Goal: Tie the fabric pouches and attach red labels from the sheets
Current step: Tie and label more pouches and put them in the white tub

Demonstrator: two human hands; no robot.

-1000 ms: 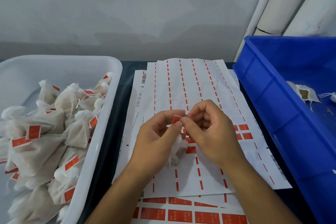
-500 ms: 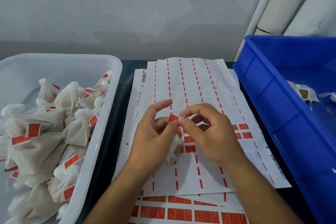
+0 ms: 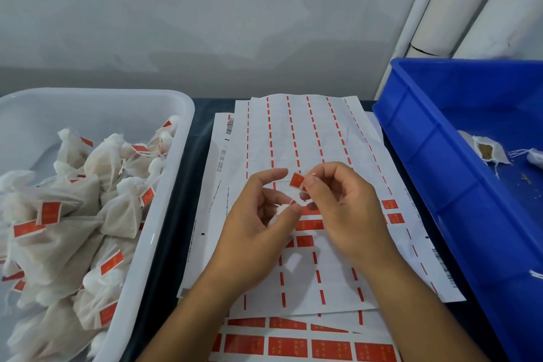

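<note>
While right hand (image 3: 342, 209) pinches red label (image 3: 296, 180), left hand (image 3: 258, 229) grips pouch (image 3: 279, 212).

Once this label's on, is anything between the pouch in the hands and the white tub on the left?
Nothing visible. The left hand holds the small pouch over the label sheets, the right hand pinches the red label, and only bare dark table lies before the white tub, whose near side has room.

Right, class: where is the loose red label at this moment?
In the head view, the red label is pinched at the right hand's fingertips, mid-frame above the label sheets, just right of the left hand.
</note>
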